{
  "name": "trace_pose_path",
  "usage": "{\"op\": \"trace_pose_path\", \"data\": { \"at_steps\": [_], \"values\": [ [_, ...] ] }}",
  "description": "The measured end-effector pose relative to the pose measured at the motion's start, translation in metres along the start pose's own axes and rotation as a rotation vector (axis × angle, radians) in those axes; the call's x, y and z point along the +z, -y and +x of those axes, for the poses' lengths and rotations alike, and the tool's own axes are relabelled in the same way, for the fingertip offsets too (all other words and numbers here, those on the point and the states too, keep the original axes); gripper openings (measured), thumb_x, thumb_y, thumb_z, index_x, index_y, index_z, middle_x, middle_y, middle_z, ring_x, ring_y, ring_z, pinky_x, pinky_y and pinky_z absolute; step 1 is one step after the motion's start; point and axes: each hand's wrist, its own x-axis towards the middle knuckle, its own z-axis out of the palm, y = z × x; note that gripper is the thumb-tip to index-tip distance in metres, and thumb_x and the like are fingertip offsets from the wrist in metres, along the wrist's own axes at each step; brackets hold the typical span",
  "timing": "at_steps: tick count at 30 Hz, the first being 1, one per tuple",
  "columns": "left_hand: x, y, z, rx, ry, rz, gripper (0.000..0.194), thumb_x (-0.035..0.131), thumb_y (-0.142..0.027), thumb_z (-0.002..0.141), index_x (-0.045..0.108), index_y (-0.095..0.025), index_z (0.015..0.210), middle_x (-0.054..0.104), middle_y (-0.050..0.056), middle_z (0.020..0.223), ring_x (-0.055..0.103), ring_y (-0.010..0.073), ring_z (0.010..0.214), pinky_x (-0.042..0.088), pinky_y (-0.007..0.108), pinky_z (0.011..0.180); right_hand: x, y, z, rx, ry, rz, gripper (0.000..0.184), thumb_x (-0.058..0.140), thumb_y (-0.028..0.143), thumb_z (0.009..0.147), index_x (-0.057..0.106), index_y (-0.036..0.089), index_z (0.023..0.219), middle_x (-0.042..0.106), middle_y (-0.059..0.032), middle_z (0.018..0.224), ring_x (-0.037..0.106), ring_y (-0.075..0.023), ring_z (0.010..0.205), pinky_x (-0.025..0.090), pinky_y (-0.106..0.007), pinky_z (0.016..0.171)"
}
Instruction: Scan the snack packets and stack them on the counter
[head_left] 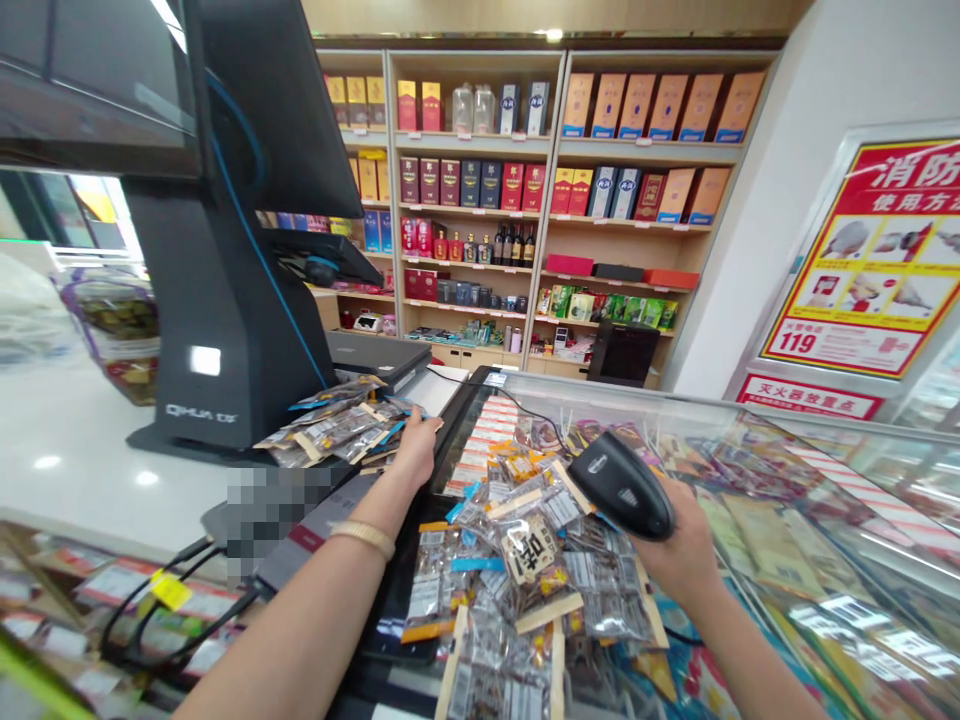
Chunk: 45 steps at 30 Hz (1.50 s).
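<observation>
My right hand [679, 545] is wrapped round a black handheld barcode scanner [622, 485], its head pointing up and left. Beneath the scanner, a heap of small clear snack packets [532, 550] with orange, blue and cream edges lies on the counter. My left hand [415, 450] reaches forward to a second pile of similar snack packets [337, 425] at the foot of the till. Its fingers are closed at the blue-edged packet on the pile's right side, though partly hidden.
The dark till [225, 300] with screens stands at left, cables hanging below it. A glass display case [750, 420] with packaged goods spreads to the right. Shelves of boxes and bottles [472, 185] line the back wall. A red-and-yellow fire poster [870, 250] hangs at right.
</observation>
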Motion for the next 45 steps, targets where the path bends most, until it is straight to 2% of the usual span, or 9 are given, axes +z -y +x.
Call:
{"op": "trace_pose_path", "data": {
  "at_steps": [5,8,11,15,21,26,32,38,45],
  "values": [
    [0.007,-0.006,0.001,-0.096,-0.057,-0.13,0.076,0.056,-0.003,0.069,0.042,-0.023,0.141,0.067,0.007,0.113,0.066,0.0161,0.101,0.051,0.032,0.093,0.001,-0.001,-0.002,-0.003,0.015,0.02,0.017,0.057,0.024,0.077,0.064,0.021,0.093,0.069,-0.0044,0.077,0.064,-0.0211,0.067,0.048,-0.032,0.061],
    [0.006,-0.011,-0.009,-0.075,-0.069,-0.187,0.065,0.055,-0.001,0.071,0.052,-0.021,0.133,0.07,0.005,0.104,0.065,0.0135,0.1,0.05,0.029,0.095,0.002,-0.003,-0.004,0.004,-0.003,0.004,0.022,0.058,0.026,0.077,0.063,0.02,0.097,0.07,-0.0059,0.08,0.064,-0.0224,0.07,0.049,-0.034,0.063],
    [0.005,-0.018,-0.023,0.015,-0.048,-0.268,0.049,0.064,-0.009,0.072,0.063,-0.016,0.12,0.071,0.004,0.097,0.066,0.0125,0.09,0.053,0.03,0.091,0.003,-0.003,-0.005,0.01,-0.023,0.008,0.025,0.058,0.028,0.077,0.064,0.02,0.1,0.071,-0.0065,0.082,0.065,-0.023,0.072,0.05,-0.035,0.065],
    [0.004,-0.03,-0.043,0.115,0.018,-0.313,0.047,0.085,-0.024,0.052,0.071,-0.012,0.096,0.07,0.005,0.088,0.064,0.0118,0.07,0.058,0.032,0.075,0.001,0.001,-0.002,0.028,-0.015,0.021,0.022,0.057,0.027,0.078,0.065,0.02,0.097,0.07,-0.0055,0.081,0.065,-0.0217,0.072,0.05,-0.033,0.065],
    [0.012,-0.039,-0.065,0.2,0.107,-0.221,0.049,0.09,-0.035,0.041,0.069,-0.012,0.079,0.069,0.004,0.084,0.062,0.0111,0.063,0.056,0.026,0.061,-0.004,0.008,0.005,0.019,0.039,0.007,0.016,0.055,0.024,0.077,0.063,0.021,0.091,0.069,-0.0042,0.078,0.062,-0.02,0.068,0.046,-0.032,0.064],
    [0.013,-0.034,-0.07,0.276,0.204,-0.058,0.048,0.085,-0.041,0.054,0.071,-0.012,0.09,0.069,0.005,0.079,0.063,0.0116,0.058,0.056,0.025,0.058,-0.007,0.013,0.008,0.013,0.126,-0.007,0.015,0.051,0.023,0.077,0.061,0.021,0.088,0.065,-0.0021,0.071,0.06,-0.0192,0.066,0.039,-0.034,0.068],
    [0.014,-0.029,-0.077,0.564,0.354,0.185,0.047,0.076,-0.035,0.066,0.07,-0.018,0.11,0.059,0.01,0.123,0.068,0.0117,0.069,0.06,0.03,0.071,-0.009,0.023,0.009,-0.047,0.198,-0.002,0.025,0.05,0.023,0.076,0.06,0.022,0.099,0.069,-0.0028,0.082,0.062,-0.0192,0.073,0.034,-0.034,0.074],
    [0.013,-0.035,-0.091,0.848,0.443,0.481,0.044,0.065,-0.025,0.076,0.066,-0.022,0.12,0.063,0.01,0.117,0.066,0.0123,0.074,0.057,0.031,0.082,-0.008,0.027,0.008,-0.051,0.228,-0.045,0.026,0.05,0.021,0.074,0.061,0.02,0.098,0.068,-0.0026,0.08,0.061,-0.0181,0.073,0.033,-0.034,0.078],
    [0.015,-0.037,-0.099,0.982,0.508,0.557,0.042,0.062,-0.022,0.078,0.066,-0.022,0.12,0.064,0.01,0.119,0.064,0.0117,0.07,0.057,0.033,0.084,-0.008,0.027,0.011,-0.034,0.234,-0.083,0.025,0.049,0.021,0.074,0.06,0.021,0.096,0.068,-0.0021,0.079,0.059,-0.018,0.071,0.031,-0.033,0.075]
  ]
}}
